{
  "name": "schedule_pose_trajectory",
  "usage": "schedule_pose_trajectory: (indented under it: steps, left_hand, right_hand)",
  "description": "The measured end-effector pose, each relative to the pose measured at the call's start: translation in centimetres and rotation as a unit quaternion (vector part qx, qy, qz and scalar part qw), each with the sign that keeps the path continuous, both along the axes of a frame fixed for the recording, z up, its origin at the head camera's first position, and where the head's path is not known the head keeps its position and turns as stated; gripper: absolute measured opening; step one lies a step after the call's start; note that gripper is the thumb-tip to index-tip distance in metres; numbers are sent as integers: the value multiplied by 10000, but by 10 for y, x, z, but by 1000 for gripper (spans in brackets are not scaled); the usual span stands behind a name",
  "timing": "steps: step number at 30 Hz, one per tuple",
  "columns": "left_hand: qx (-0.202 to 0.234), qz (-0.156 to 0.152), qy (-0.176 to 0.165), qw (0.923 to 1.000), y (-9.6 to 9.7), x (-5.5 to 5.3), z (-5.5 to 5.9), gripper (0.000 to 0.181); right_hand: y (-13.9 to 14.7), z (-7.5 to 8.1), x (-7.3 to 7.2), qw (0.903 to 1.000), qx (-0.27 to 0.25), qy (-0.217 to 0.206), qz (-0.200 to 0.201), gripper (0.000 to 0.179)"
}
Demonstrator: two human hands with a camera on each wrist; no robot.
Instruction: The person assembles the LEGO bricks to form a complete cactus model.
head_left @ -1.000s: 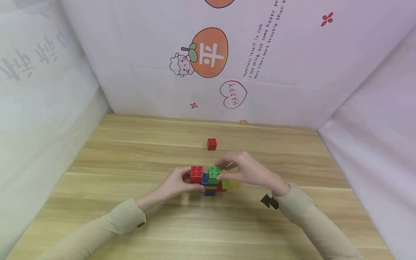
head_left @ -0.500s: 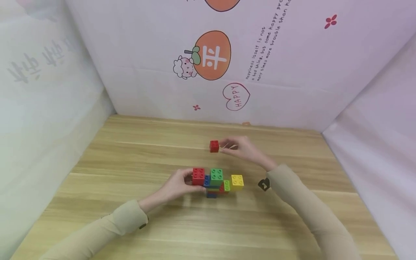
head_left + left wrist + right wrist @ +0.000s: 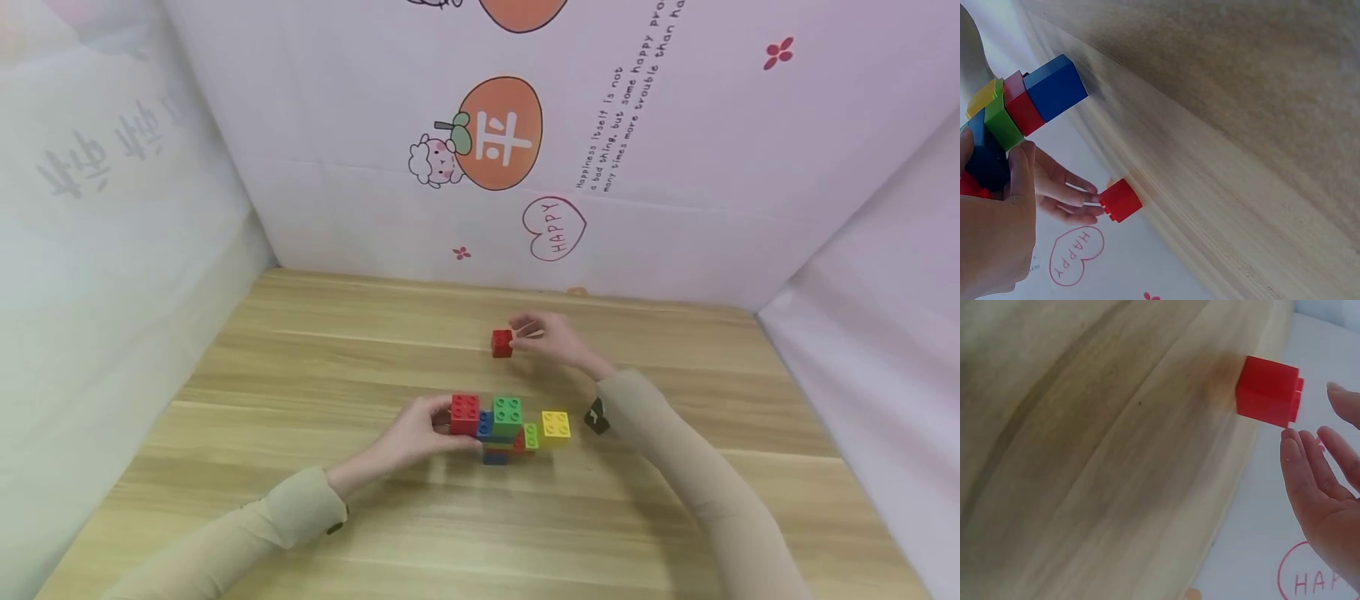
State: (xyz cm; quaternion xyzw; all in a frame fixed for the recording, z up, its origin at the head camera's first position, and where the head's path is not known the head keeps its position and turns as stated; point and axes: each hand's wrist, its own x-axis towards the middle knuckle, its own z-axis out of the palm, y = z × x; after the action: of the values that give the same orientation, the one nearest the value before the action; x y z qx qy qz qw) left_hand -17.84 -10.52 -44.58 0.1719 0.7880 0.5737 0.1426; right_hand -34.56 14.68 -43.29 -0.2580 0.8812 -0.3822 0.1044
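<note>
My left hand [image 3: 416,429] grips a joined model of toy building bricks by its left end. A red brick [image 3: 464,415] and a green brick [image 3: 507,417] stand on its top, with a yellow brick [image 3: 556,425] at the right end. The left wrist view shows a blue brick [image 3: 1055,87] at its bottom. Beyond the model, a loose red brick [image 3: 502,344] sits on the table, studs up. My right hand [image 3: 551,340] is at that brick's right side, thumb and fingers spread. In the right wrist view a gap shows between the thumb and the loose brick [image 3: 1267,392].
The wooden table [image 3: 360,533] runs back to a white printed cloth wall [image 3: 360,208]. Cloth walls also rise at the left [image 3: 112,250] and right [image 3: 877,250]. A dark tab [image 3: 597,417] is by the right sleeve.
My right hand has left the green brick on the model and moved back to the loose red brick. My left hand keeps its hold on the model. The head view has shifted slightly.
</note>
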Motion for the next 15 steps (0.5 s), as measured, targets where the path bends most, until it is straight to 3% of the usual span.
schedule_pose_trajectory:
  steps: [7, 15]
  left_hand:
    - [100, -65, 37, 9999, 0, 1, 0, 47]
    - [32, 23, -49, 10000, -2, 0, 0, 47]
  right_hand:
    - [-6, -8, -8, 9991, 295, -318, 33, 49]
    - [-11, -17, -11, 9990, 299, -335, 44, 38]
